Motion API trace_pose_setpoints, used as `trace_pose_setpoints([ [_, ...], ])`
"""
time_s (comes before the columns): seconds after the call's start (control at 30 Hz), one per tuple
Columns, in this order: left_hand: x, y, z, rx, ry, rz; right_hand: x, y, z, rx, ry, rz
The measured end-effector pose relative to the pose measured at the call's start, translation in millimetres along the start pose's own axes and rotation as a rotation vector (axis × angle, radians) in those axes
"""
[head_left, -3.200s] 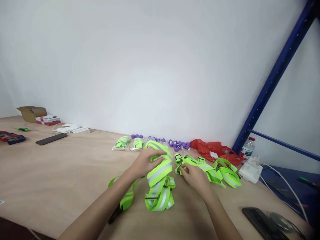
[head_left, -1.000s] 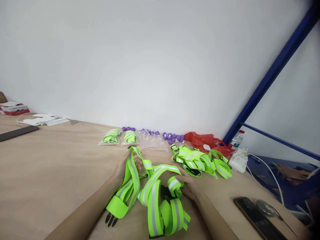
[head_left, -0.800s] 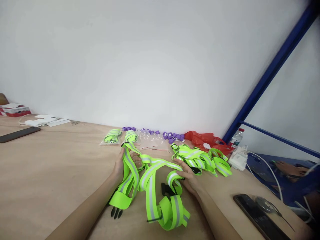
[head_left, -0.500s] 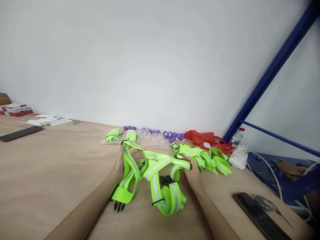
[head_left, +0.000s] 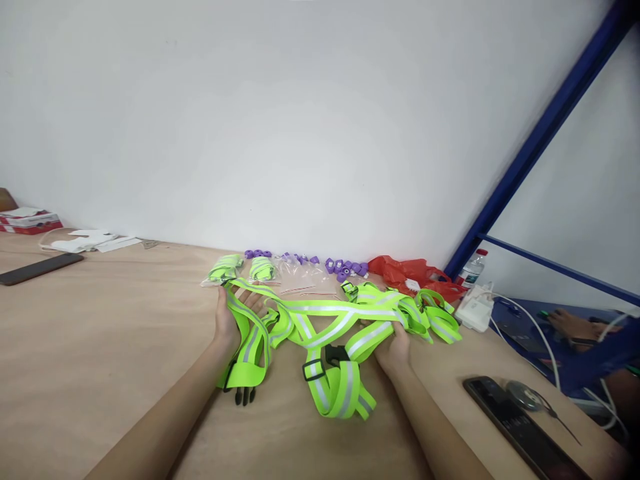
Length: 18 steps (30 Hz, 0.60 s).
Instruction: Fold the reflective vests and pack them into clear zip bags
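Neon-green reflective vest straps [head_left: 320, 340] with a silver stripe stretch between my two hands above the table. My left hand [head_left: 233, 317] grips the left end, its thumb in front and its fingers behind the band. At the other side my right hand [head_left: 397, 343] pinches the band, with part of its fingers hidden by it. A black buckle prong [head_left: 245, 395] hangs below the left loop. Near the middle are a black adjuster slide [head_left: 314, 370] and a dark buckle half [head_left: 336, 354]. More green reflective straps [head_left: 430, 317] lie in a heap just beyond my right hand.
By the wall lie bagged green straps [head_left: 226, 268], clear plastic bags [head_left: 305, 277], several purple rolls [head_left: 345, 269] and a red plastic bag [head_left: 413, 273]. At right are a bottle [head_left: 473, 268], white charger [head_left: 475, 307] and phone [head_left: 515, 427]. Another person's hand [head_left: 573, 325] shows beyond.
My hands have moved apart, the left one leftward and the right one slightly rightward. The straps between them are spread wider and flatter.
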<state>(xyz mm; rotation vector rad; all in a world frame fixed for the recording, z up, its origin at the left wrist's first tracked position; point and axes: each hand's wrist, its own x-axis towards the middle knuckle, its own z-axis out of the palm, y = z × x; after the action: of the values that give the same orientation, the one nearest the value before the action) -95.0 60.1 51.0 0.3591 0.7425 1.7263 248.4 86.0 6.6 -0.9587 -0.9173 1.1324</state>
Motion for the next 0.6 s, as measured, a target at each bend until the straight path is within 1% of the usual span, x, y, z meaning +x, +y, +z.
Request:
trace_pose_setpoints([
  [0.1,2.7,4.7,0.1,-0.012,0.055,0.049,-1.6,-7.8,-2.4,0.141,-0.105,0.042],
  [0.2,8.2,9.9,-0.6,-0.059,0.149,0.139,-2.8,-16.6,-9.4,0.183,-0.208,0.097],
  [0.33,16.3,15.8,-4.5,-0.065,0.231,0.191,-4.2,-27.0,-25.1,0.243,-0.366,0.198],
  [0.47,23.6,20.7,-11.9,-0.062,0.29,0.226,-6.9,-33.4,-38.7,0.22,-0.496,0.295],
  [0.6,31.5,27.4,-22.2,-0.069,0.35,0.244,-11.1,-37.5,-44.3,0.163,-0.588,0.355],
])
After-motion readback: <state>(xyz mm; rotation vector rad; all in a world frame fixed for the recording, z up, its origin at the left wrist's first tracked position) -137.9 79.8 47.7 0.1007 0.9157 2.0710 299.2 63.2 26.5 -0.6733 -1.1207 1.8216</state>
